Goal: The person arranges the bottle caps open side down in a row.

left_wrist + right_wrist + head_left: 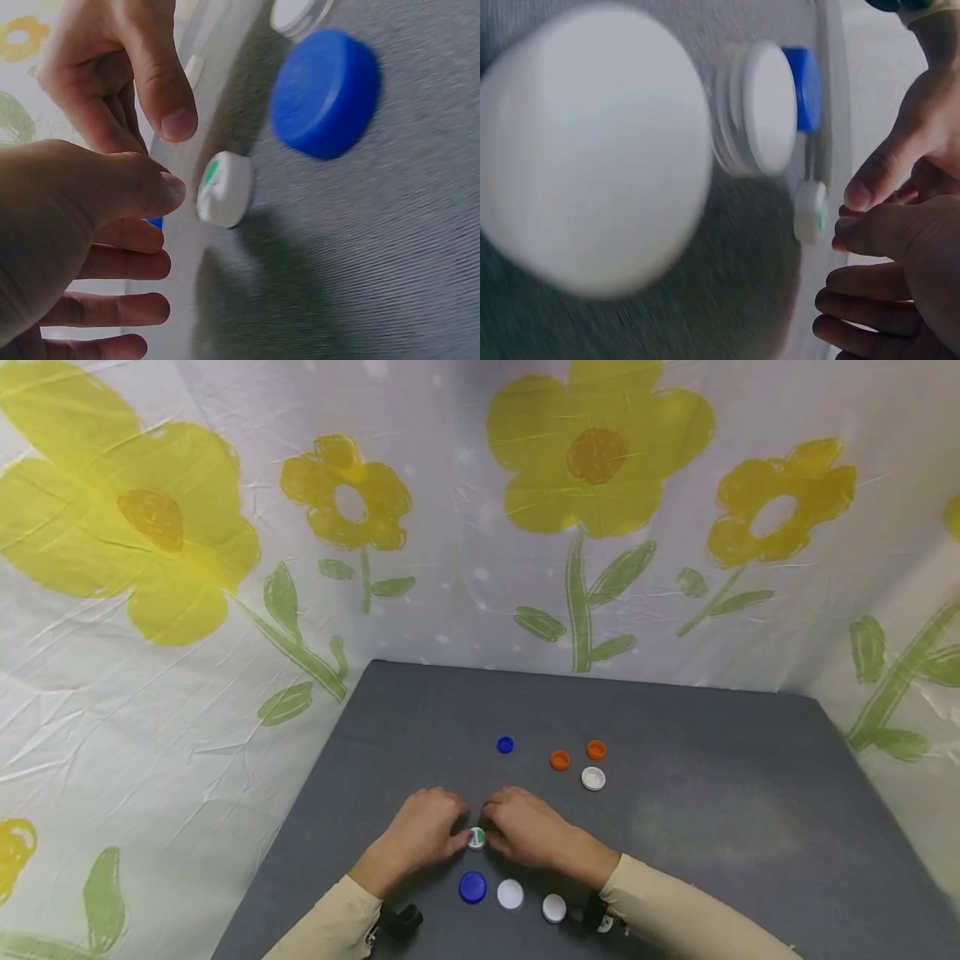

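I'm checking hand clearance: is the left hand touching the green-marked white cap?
Apart. In the left wrist view, grey table shows between the left hand and the cap.

- Left sleeve (326,920) was beige, lightly creased toward its cuff (363,900).
- Right sleeve (690,906) matched in colour and ended at the right wrist (600,862).
- Black rounded fitting (405,922) was worn at the left wrist (371,870).
- Black band (595,910) sat there on the right; finer detail was indistinct.
- Left hand (422,828) and right hand (529,827) were bare.
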`<act>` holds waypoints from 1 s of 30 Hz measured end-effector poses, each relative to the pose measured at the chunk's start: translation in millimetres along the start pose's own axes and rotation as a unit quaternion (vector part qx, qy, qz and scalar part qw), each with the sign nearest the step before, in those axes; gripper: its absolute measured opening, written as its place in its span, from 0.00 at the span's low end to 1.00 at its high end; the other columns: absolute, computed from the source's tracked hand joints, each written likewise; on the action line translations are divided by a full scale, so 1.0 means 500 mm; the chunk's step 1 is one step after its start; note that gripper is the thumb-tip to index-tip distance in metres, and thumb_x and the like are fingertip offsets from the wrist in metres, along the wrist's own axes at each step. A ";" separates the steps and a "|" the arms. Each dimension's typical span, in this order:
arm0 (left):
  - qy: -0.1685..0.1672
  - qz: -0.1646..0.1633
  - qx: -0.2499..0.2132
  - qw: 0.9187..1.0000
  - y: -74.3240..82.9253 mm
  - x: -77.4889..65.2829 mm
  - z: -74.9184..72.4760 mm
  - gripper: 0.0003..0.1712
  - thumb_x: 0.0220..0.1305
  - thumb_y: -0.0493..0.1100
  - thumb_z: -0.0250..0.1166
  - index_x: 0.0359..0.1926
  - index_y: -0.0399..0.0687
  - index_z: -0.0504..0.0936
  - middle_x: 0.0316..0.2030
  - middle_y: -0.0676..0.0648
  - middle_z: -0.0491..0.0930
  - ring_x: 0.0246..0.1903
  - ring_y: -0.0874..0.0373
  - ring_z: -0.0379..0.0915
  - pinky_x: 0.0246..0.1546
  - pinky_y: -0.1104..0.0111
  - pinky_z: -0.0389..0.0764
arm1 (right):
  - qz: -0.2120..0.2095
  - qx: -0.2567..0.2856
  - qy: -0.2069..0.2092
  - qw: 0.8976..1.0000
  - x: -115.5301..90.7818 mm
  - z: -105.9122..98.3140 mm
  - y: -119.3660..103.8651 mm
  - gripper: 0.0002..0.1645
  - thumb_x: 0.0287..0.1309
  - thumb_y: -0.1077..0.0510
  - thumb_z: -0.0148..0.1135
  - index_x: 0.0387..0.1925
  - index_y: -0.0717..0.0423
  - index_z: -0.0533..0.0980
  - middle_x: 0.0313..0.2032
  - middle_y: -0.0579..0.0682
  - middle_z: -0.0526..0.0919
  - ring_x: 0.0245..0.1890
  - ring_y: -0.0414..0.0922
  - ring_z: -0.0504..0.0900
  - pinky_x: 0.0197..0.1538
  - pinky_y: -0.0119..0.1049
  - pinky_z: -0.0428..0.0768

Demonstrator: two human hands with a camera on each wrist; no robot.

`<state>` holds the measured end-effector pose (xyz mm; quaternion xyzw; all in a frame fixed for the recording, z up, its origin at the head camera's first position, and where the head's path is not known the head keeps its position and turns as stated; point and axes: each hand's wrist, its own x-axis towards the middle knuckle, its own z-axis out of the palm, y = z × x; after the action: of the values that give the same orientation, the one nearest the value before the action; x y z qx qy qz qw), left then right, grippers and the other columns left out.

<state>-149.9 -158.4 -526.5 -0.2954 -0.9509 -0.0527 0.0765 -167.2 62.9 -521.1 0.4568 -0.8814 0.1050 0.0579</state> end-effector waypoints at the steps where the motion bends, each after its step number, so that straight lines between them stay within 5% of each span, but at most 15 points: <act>1: 0.003 -0.001 0.002 1.000 -0.002 0.005 -0.003 0.15 0.60 0.55 0.81 0.31 0.52 0.89 0.25 0.52 0.84 0.27 0.52 0.81 0.27 0.56 0.80 | 0.004 -0.002 0.000 1.000 0.000 -0.005 0.005 0.10 0.62 0.54 0.77 0.41 0.54 0.87 0.44 0.46 0.90 0.47 0.47 0.88 0.57 0.44 0.85; 7: 0.019 -0.012 0.010 1.000 -0.019 0.038 -0.017 0.15 0.60 0.55 0.82 0.41 0.52 0.93 0.34 0.52 0.90 0.34 0.51 0.86 0.34 0.54 0.86 | 0.017 -0.010 0.014 1.000 0.003 -0.038 0.036 0.11 0.63 0.54 0.77 0.41 0.55 0.86 0.45 0.48 0.91 0.49 0.49 0.88 0.59 0.46 0.84; 20: 0.048 -0.013 0.027 0.998 -0.021 0.131 -0.051 0.18 0.62 0.56 0.81 0.46 0.50 0.94 0.41 0.50 0.93 0.39 0.49 0.89 0.39 0.54 0.89 | 0.028 -0.018 0.052 0.998 0.014 -0.067 0.112 0.19 0.59 0.57 0.80 0.49 0.61 0.86 0.45 0.53 0.92 0.49 0.52 0.90 0.58 0.50 0.86; 30: 0.033 -0.034 0.030 0.998 -0.033 0.203 -0.053 0.17 0.63 0.53 0.81 0.44 0.47 0.93 0.40 0.47 0.92 0.39 0.48 0.90 0.39 0.53 0.90 | 0.105 0.014 0.033 0.994 0.047 -0.076 0.165 0.20 0.65 0.57 0.79 0.53 0.66 0.86 0.49 0.59 0.92 0.53 0.57 0.90 0.61 0.53 0.85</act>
<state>-239.0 -119.6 -483.4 -0.2588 -0.9584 -0.0367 0.1150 -247.7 99.6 -490.5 0.3586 -0.9206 0.1380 0.0693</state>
